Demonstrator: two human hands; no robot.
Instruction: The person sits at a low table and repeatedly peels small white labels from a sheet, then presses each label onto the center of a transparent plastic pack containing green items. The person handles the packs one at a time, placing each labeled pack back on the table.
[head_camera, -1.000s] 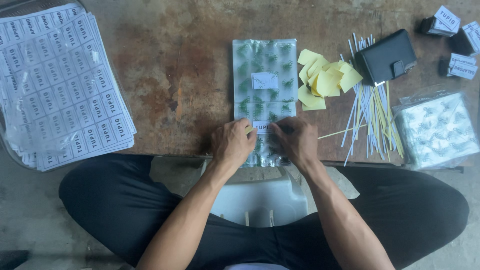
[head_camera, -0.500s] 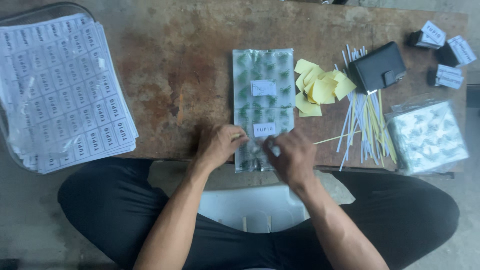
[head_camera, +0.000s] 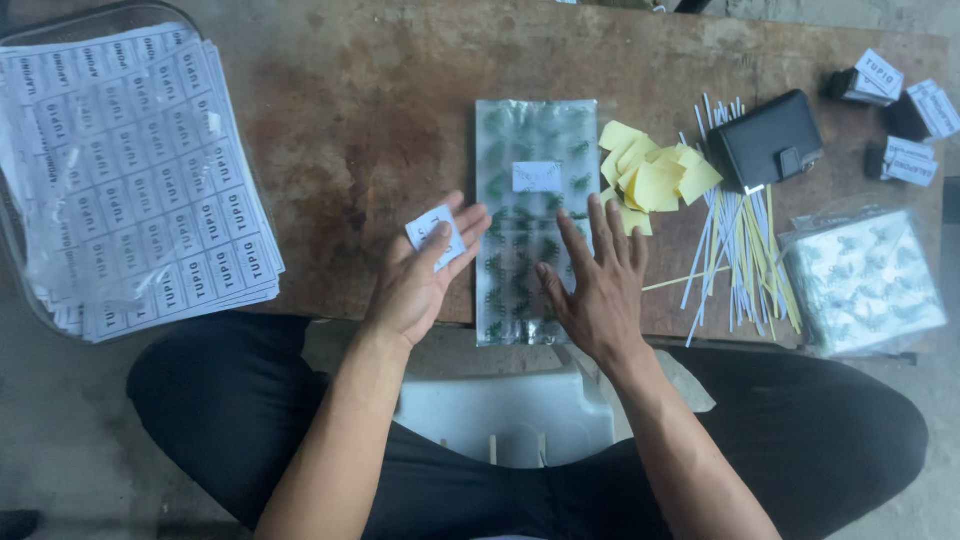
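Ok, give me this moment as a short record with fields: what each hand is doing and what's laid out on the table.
left hand: palm up, small white label pinched at the fingertips
right hand: open, fingers spread, over the clear bag of green-printed pieces
bag: flat on the wooden table, one white label already stuck on
right of bag: yellow paper squares, loose thin sticks, black wallet, second packed bag
far left: stack of printed label sheets

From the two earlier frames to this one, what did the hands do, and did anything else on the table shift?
Both hands lifted off the near end of the clear plastic packet of green pieces. The left hand came away holding a small white paper label and turned palm up; the right hand opened, fingers spread over the packet. The yellow paper squares, thin sticks and printed label sheets lie as before.
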